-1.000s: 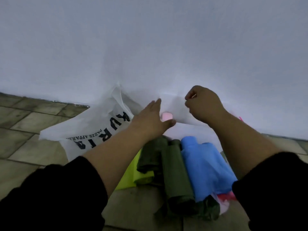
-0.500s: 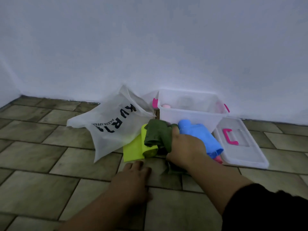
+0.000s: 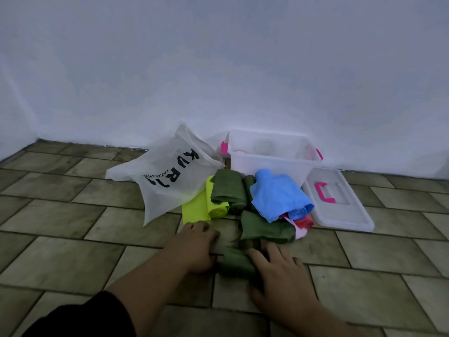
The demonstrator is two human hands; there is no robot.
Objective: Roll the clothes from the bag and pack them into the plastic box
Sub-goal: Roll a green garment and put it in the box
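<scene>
The only readable writing stood on the white bag (image 3: pixel 167 190) lying on the floor (image 3: pixel 73 251): large black block capitals spelled "KURT", followed by a last letter that a fold left unclear, perhaps an I or an A. Beside that word ran a smaller black line reading "PAZZE APPA", its end cut off where the bag creased. Both lines appeared upside down in the head view, slanting from the bag's upper right toward its lower left.
</scene>
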